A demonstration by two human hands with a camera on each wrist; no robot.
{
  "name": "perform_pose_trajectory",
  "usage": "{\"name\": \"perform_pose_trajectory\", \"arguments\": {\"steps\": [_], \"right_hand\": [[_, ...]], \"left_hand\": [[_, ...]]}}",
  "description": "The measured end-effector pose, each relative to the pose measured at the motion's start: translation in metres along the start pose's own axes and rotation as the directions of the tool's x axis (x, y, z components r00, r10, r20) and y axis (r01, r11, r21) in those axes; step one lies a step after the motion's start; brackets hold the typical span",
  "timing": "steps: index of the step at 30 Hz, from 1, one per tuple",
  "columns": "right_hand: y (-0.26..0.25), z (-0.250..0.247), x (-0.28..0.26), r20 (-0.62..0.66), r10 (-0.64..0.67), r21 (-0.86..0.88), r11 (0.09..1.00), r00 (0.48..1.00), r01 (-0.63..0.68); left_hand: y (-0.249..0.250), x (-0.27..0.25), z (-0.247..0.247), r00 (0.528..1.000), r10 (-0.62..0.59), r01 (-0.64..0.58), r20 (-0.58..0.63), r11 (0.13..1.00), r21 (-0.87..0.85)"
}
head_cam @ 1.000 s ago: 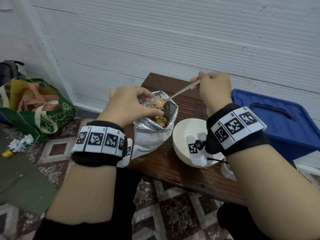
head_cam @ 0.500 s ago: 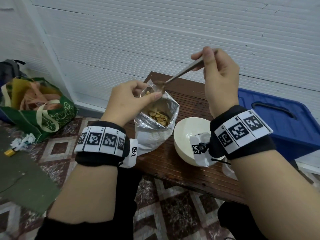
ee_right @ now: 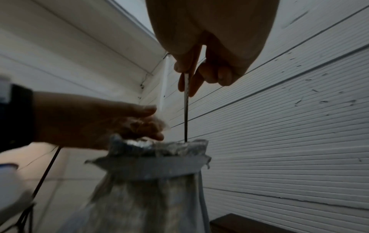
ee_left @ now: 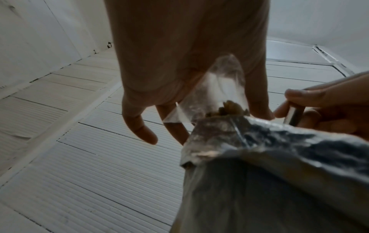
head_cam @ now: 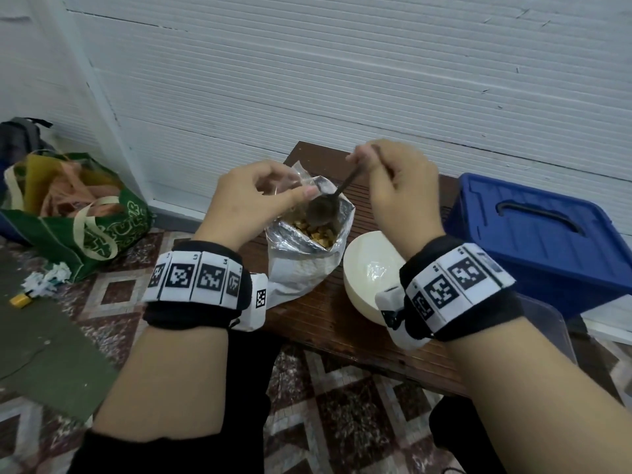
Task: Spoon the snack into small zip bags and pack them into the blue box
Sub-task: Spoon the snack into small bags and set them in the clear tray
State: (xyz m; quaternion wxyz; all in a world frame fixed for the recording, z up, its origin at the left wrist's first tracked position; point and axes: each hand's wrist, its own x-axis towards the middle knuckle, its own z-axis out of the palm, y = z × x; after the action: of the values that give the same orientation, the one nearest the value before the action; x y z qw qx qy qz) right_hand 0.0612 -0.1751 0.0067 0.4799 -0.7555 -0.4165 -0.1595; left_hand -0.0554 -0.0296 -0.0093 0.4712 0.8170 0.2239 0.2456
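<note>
The spoon (head_cam: 323, 208) is dipped back into the foil bag (head_cam: 301, 258) by the right hand (head_cam: 400, 186), pinched at the handle; the flimsy, slippery zip bag (head_cam: 290, 181) is pinched at its rim by the left hand (head_cam: 253, 200), probably best held there.

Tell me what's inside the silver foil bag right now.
The foil bag holds tan snack pieces and the bowl of the spoon, which the right hand holds. How deep the snack goes is hidden by the bag's walls.
</note>
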Motion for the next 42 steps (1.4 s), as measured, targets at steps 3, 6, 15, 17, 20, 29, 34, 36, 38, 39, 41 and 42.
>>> {"name": "perform_pose_trajectory", "arguments": {"steps": [3,6,15,17,20,29,34,36,38,39,41,42], "right_hand": [[0.002,0.013,-0.013,0.12,-0.118,-0.09,0.988,0.986,0.129],[0.003,0.02,-0.021,0.157,-0.158,-0.124,0.976,0.975,0.179],[0.006,0.015,-0.018,0.061,0.249,-0.052,0.968,0.967,-0.246],[0.008,0.013,-0.016,0.034,0.356,0.011,0.934,0.934,-0.356],[0.009,0.011,-0.014,0.011,0.464,0.081,0.882,0.886,-0.464],[0.014,-0.008,0.001,-0.127,0.618,0.197,0.782,0.775,-0.591],[0.011,-0.028,0.016,-0.195,0.608,0.207,0.793,0.77,-0.573],[0.008,-0.033,0.022,-0.207,0.603,0.211,0.796,0.77,-0.567],[0.005,-0.036,0.026,-0.206,0.589,0.203,0.807,0.781,-0.555],[0.004,-0.036,0.027,-0.199,0.582,0.191,0.812,0.789,-0.551],[0.0,-0.035,0.029,-0.175,0.569,0.171,0.821,0.804,-0.544],[-0.001,-0.033,0.03,-0.162,0.563,0.17,0.825,0.811,-0.539]], "left_hand": [[-0.001,0.0,0.0,1.0,0.022,-0.022,0.011,1.0,-0.022],[-0.002,0.001,0.002,0.999,0.047,-0.047,0.02,0.999,-0.003],[-0.001,0.001,0.002,0.999,0.027,-0.028,0.017,0.999,0.024],[0.0,0.0,0.002,0.999,0.025,-0.025,0.022,0.999,0.034],[0.001,-0.001,0.002,0.999,0.035,-0.036,0.02,0.998,0.052],[0.005,-0.003,-0.013,0.999,0.03,-0.029,-0.019,0.997,0.066],[0.007,-0.004,-0.016,0.999,0.03,-0.032,0.018,0.992,0.123],[0.006,-0.004,-0.015,1.0,0.02,-0.022,0.015,0.987,0.158],[0.004,-0.003,-0.014,1.0,0.011,-0.015,0.023,0.984,0.176],[0.003,-0.003,-0.013,0.999,0.012,-0.019,0.039,0.983,0.182],[0.001,-0.001,-0.01,0.998,0.019,-0.031,0.063,0.981,0.193],[0.002,-0.001,-0.009,0.998,0.019,-0.031,0.065,0.98,0.197]]}}
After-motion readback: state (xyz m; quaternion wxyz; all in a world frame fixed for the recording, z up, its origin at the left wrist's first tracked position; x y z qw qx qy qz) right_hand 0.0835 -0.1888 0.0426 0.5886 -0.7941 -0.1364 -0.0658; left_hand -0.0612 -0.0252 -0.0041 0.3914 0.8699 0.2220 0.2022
